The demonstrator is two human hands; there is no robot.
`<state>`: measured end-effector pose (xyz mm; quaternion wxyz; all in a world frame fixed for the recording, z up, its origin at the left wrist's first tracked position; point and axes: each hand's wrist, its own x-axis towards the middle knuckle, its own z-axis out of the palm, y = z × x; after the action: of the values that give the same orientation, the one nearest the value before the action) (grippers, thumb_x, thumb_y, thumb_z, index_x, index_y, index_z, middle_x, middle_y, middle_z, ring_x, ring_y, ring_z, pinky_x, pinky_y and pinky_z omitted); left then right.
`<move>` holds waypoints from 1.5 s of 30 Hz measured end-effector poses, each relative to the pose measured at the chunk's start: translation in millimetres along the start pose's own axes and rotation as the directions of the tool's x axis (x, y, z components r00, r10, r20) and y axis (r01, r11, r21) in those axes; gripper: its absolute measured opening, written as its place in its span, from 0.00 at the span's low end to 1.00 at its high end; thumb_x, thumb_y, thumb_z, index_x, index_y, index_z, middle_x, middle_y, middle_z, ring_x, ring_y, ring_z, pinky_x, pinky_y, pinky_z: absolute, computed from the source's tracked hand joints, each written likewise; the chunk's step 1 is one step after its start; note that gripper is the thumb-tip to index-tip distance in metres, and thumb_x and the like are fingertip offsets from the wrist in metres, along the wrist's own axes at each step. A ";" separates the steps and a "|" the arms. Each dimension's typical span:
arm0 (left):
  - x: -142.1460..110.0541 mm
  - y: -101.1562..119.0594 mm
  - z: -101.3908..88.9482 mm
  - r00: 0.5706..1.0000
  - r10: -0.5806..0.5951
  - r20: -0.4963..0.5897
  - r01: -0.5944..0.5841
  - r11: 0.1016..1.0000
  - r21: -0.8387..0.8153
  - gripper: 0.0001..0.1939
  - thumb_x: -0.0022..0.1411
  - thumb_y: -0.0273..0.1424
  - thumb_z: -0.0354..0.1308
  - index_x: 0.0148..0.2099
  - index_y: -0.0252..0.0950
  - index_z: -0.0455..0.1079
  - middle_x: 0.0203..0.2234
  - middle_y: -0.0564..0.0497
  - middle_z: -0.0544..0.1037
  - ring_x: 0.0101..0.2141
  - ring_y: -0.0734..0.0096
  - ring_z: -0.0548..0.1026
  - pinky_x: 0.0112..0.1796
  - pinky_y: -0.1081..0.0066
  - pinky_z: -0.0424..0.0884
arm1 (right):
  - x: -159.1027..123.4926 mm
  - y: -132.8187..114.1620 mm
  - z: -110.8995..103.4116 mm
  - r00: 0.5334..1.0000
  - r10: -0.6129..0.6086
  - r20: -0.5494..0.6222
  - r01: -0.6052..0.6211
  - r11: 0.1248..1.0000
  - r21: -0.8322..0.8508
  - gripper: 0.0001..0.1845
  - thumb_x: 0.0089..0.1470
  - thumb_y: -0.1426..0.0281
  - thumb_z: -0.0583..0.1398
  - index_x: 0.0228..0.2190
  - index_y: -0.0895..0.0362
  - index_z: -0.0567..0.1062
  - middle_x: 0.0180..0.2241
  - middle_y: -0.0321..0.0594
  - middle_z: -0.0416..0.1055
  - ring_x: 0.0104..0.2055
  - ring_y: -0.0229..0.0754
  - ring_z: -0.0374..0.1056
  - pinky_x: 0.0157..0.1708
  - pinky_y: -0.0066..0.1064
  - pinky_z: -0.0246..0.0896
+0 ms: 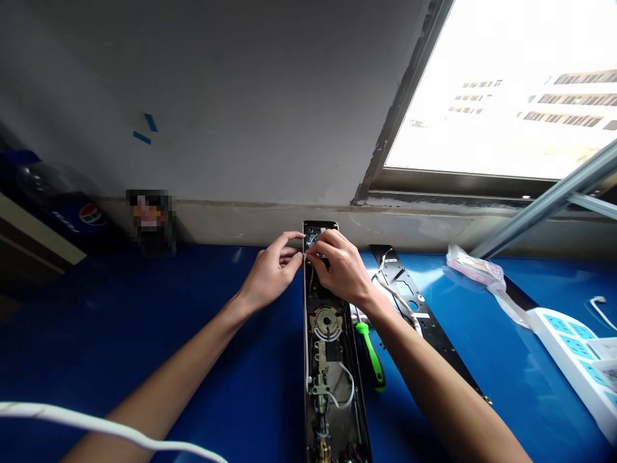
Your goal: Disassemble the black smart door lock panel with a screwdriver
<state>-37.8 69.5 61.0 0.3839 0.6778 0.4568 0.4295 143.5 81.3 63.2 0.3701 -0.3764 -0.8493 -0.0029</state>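
Observation:
An opened electronic door lock panel (325,325) lies lengthwise on the blue table, its inner parts showing: a round brass-coloured mechanism and thin white wires. At its far end sits a small circuit board (313,239). My left hand (272,270) pinches that end from the left, its fingertips at the panel's edge beside a thin white wire (306,334). My right hand (340,267) covers part of the board, with fingers pressed on it. A green-handled screwdriver (371,357) lies just right of the panel, under my right forearm's side.
A black metal mounting plate (414,302) with a white cable lies right of the panel. Further right are a white power strip (569,366) and a pinkish plastic bag (475,267). A white cable (87,424) crosses the near left. A wall and window stand behind the table (144,302).

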 end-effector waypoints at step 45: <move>2.9 -11.3 -3.8 0.979 -0.124 0.163 0.144 0.983 -0.116 0.11 0.66 0.34 0.56 0.49 0.42 0.60 0.26 0.55 0.81 0.34 0.60 0.83 0.42 0.59 0.79 | -5.3 14.5 -16.8 0.983 -0.138 0.122 0.124 0.985 0.116 0.10 0.57 0.74 0.62 0.36 0.51 0.84 0.41 0.43 0.67 0.46 0.47 0.63 0.54 0.48 0.62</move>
<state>-44.0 75.9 52.6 0.4889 0.6509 0.4419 0.3769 165.7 83.6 68.1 0.3332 -0.2984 -0.8934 0.0432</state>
